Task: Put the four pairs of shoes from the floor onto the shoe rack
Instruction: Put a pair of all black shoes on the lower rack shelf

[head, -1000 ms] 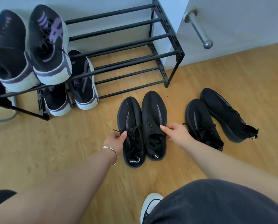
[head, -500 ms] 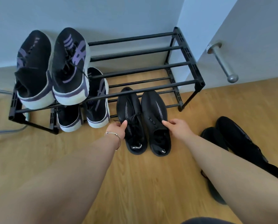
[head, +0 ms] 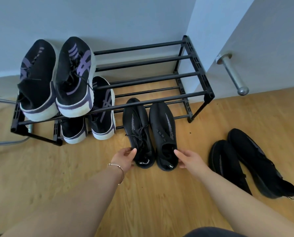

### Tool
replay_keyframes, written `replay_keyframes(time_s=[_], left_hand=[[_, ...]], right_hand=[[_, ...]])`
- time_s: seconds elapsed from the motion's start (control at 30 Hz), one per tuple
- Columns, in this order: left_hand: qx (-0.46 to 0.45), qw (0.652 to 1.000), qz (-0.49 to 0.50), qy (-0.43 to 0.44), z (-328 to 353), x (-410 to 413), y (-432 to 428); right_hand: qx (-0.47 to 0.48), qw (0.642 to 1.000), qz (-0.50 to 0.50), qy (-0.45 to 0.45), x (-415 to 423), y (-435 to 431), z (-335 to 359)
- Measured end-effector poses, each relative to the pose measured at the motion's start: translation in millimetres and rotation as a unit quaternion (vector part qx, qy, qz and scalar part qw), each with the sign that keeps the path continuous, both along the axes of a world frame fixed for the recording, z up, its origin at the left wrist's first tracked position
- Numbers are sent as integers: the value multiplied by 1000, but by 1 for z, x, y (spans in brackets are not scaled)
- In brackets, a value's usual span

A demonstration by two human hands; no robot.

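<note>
A black two-tier shoe rack [head: 142,80] stands against the wall. One black-and-purple pair [head: 72,74] lies on its top tier at the left, and a second such pair [head: 101,113] sits on the lower tier below it. A plain black pair rests on the floor with its toes under the rack's front bar: left shoe [head: 136,124], right shoe [head: 163,124]. My left hand [head: 125,158] cups the left shoe's heel. My right hand [head: 187,158] grips the right shoe's heel, thumb at the collar. Another black pair [head: 245,159] lies on the floor at the right.
A pale door with a metal handle [head: 232,74] stands just right of the rack. A chrome tube frame [head: 6,142] sits on the floor at the far left. The right halves of both rack tiers hold nothing. Bare wooden floor [head: 160,194] lies under my arms.
The plain black pair slid forward across the floor until its toes reached the lower tier. Both my hands slipped back from the shoes' sides to the heels.
</note>
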State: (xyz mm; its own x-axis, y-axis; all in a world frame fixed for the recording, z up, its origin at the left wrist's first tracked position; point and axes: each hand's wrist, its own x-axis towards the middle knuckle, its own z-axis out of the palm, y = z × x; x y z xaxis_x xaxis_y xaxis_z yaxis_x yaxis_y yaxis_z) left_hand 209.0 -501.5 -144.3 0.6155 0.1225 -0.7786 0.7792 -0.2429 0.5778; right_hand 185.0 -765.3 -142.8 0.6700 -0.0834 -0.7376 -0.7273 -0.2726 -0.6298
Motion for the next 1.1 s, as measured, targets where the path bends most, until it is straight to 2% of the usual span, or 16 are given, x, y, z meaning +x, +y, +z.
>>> replay_keyframes(time_s=[0.27,0.5,0.67,0.8,0.93,1.0,1.1], left_hand=[[38,999,11,11,-12,1,-6],[-39,993,111,2,6,29,-9],[-39,994,103,-7,27,69,-10],[-74,987,141,19,39,72,-12],[-105,987,122,-8,38,54,-11],[-105,990,88,-43,30,44,-9],[-52,996,19,-68,26,33,-10]], right_hand=[[-8,999,-36,-33,-2,3,-5],[52,992,-98,-54,22,3,12],[41,988,-126,-78,64,9,26],[62,986,-143,-66,68,14,31],[113,984,-99,-98,42,11,28],[81,988,-48,-118,31,10,29],[8,990,20,-138,24,17,29]])
